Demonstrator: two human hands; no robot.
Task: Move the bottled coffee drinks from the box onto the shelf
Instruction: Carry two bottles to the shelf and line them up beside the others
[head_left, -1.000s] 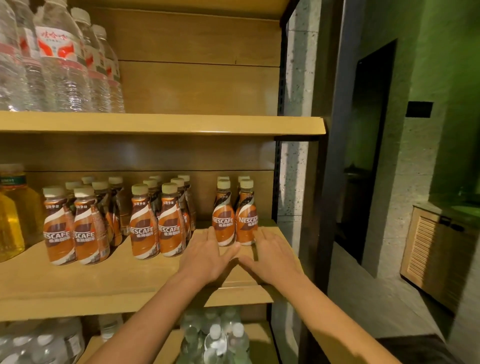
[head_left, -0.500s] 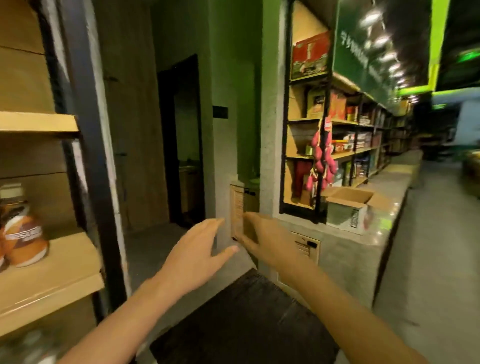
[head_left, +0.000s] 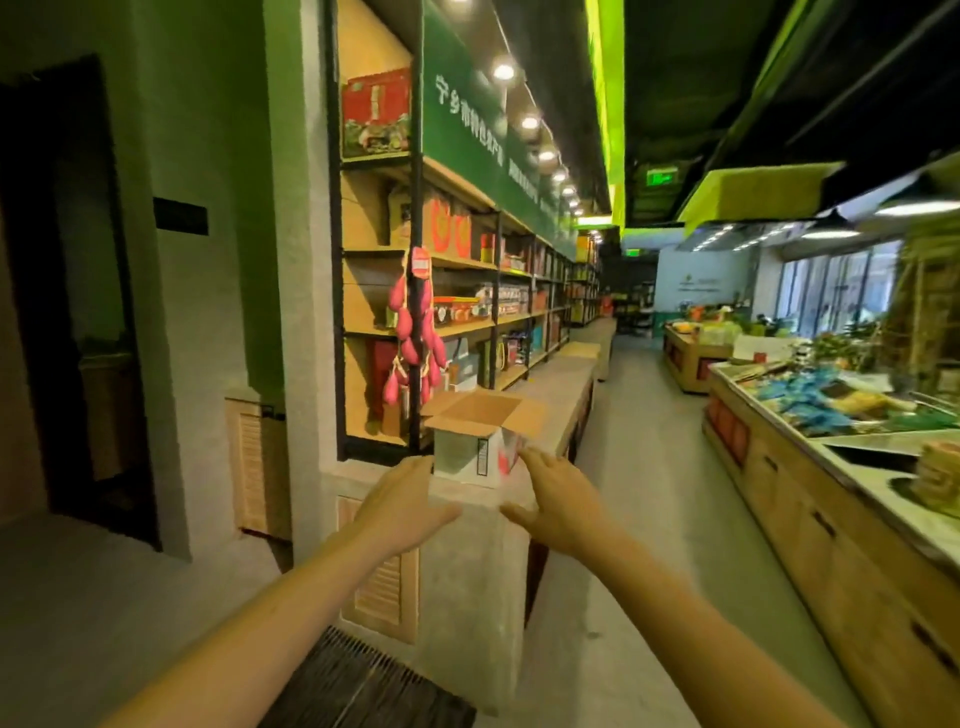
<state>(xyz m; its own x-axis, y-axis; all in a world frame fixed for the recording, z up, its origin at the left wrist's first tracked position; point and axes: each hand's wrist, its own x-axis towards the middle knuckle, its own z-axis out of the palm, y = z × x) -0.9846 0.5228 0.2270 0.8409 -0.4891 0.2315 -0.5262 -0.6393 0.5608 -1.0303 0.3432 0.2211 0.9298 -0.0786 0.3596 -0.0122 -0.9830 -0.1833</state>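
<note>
An open cardboard box (head_left: 470, 452) with its flaps spread stands on the near end of a long grey stone ledge (head_left: 550, 384). Its inside is hidden from here, so no coffee bottles show. My left hand (head_left: 402, 501) is stretched out just short of the box's left side, fingers apart and empty. To the right, my right hand (head_left: 558, 496) reaches toward the box's right corner, also spread and empty. Neither hand touches the box. The coffee shelf is out of view.
Wooden store shelves (head_left: 467, 312) with packaged goods line the wall above the ledge; red sausages (head_left: 410, 338) hang from a post. A produce counter (head_left: 831, 467) runs along the right. The aisle floor (head_left: 649, 493) lies between. A dark doorway (head_left: 67, 291) is at left.
My view has swung right, from the coffee shelf to the aisle. Both empty hands left the bottles on the shelf and now reach toward the box, which is nearer.
</note>
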